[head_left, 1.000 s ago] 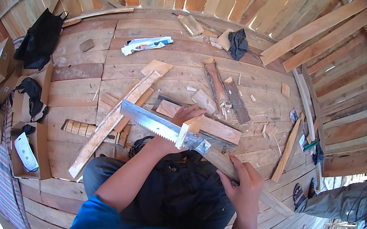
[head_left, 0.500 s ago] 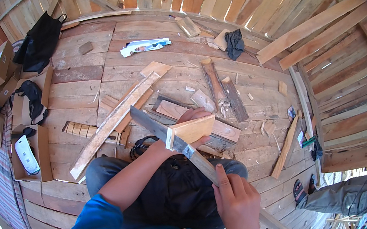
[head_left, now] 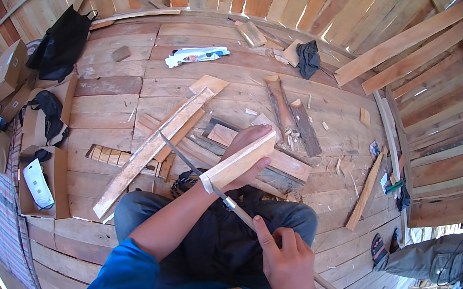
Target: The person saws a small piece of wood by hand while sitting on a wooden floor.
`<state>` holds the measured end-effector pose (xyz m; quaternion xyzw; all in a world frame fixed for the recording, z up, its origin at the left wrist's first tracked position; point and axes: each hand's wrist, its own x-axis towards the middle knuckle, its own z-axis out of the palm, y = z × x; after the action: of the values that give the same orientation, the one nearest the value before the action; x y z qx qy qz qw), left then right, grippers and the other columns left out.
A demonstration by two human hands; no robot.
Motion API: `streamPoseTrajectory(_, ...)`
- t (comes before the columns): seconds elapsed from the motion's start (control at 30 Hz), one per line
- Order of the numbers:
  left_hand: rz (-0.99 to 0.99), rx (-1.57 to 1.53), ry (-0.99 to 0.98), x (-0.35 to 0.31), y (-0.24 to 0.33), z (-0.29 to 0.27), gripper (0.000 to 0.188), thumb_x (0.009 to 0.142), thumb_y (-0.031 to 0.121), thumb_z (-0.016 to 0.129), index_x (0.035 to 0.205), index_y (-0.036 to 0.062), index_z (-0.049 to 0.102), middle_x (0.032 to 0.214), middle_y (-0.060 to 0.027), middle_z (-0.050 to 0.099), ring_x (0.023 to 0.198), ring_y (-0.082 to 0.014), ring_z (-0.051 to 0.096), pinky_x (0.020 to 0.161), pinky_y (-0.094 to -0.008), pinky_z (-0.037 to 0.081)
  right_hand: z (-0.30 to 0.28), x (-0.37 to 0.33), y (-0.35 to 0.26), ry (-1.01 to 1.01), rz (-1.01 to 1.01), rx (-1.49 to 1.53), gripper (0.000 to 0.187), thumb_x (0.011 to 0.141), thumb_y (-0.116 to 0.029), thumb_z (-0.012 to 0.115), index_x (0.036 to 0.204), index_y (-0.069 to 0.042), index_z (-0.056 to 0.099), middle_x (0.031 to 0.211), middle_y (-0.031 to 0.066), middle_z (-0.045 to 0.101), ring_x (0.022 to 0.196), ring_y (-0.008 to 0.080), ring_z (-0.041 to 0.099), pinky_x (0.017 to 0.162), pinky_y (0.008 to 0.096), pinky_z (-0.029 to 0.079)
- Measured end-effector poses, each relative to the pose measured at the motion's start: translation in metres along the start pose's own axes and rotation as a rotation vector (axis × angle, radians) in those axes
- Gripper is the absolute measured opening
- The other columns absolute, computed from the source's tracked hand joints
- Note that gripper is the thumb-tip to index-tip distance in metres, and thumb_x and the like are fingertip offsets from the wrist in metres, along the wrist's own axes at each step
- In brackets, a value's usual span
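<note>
My left hand [head_left: 249, 175] grips a short, pale wooden block [head_left: 244, 161] from beneath and behind, thumb on its right side. The block is held tilted above my lap, its pale cut end toward me. In my right hand [head_left: 288, 268] is a long-handled knife [head_left: 242, 212], index finger stretched along the wooden handle. Its narrow dark blade, seen nearly edge-on, points up and left and crosses the near end of the block. Whether the edge bites into the wood cannot be made out. The handle's rear runs past my right wrist.
Long planks [head_left: 153, 151] lie ahead on the left, and bark-covered pieces [head_left: 305, 128] with chips lie ahead. Cardboard boxes [head_left: 63, 186] and a black bag [head_left: 62, 44] stand at left. Another person's sandalled foot [head_left: 379, 248] is at right, near a leaning strip of wood [head_left: 366, 190].
The block has turned, now showing its narrow side rather than its broad face. The knife blade has rolled from flat to nearly edge-on, and my right hand has shifted slightly left.
</note>
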<state>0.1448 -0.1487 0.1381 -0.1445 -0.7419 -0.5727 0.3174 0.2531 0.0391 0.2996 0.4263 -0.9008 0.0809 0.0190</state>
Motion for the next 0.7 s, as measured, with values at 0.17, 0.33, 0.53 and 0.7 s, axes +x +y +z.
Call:
streamPoseTrajectory(0.17, 0.101, 0.067, -0.086, 0.008, -0.002, -0.004, 0.053, 0.087, 0.022, 0.061, 0.133, 0.002, 0.047, 0.137, -0.019, 0.047, 0.13, -0.0369, 0.041, 0.109, -0.0454, 0.032, 0.006, 0.001, 0.008, 0.037, 0.147, 0.132, 0.06, 0.08, -0.011, 0.068, 0.138, -0.008, 0.049, 0.078, 0.0095, 0.051, 0.062, 0.0239, 0.059, 0.054, 0.0363, 0.051)
streamPoseTrajectory(0.33, 0.052, 0.057, -0.12, 0.004, -0.003, -0.006, 0.053, 0.073, 0.016, 0.073, 0.121, 0.0064, 0.054, 0.133, -0.0139, 0.05, 0.13, -0.0362, 0.041, 0.107, -0.0468, 0.035, 0.013, 0.009, 0.031, 0.111, 0.3, 0.198, 0.057, 0.085, -0.02, 0.069, 0.137, -0.006, 0.049, 0.077, 0.0147, 0.056, 0.061, 0.0314, 0.061, 0.055, 0.0405, 0.051)
streamPoseTrajectory(0.53, -0.135, -0.049, -0.251, -0.003, -0.001, -0.001, 0.044, 0.073, 0.009, 0.067, 0.116, 0.006, 0.057, 0.119, -0.0153, 0.058, 0.117, -0.0352, 0.052, 0.099, -0.0437, 0.041, 0.023, 0.007, 0.058, 0.121, 0.367, 0.295, 0.051, 0.086, -0.02, 0.069, 0.13, -0.002, 0.052, 0.087, 0.0224, 0.065, 0.075, 0.0383, 0.066, 0.063, 0.0437, 0.052)
streamPoseTrajectory(0.7, -0.229, 0.087, -0.392, -0.012, -0.003, 0.0, 0.038, 0.077, 0.011, 0.066, 0.113, 0.0042, 0.056, 0.107, -0.0174, 0.061, 0.105, -0.0366, 0.059, 0.089, -0.0437, 0.046, 0.028, 0.004, 0.062, 0.101, 0.473, 0.52, 0.043, 0.087, -0.018, 0.068, 0.124, 0.001, 0.056, 0.093, 0.0255, 0.067, 0.082, 0.0404, 0.067, 0.071, 0.0406, 0.053)
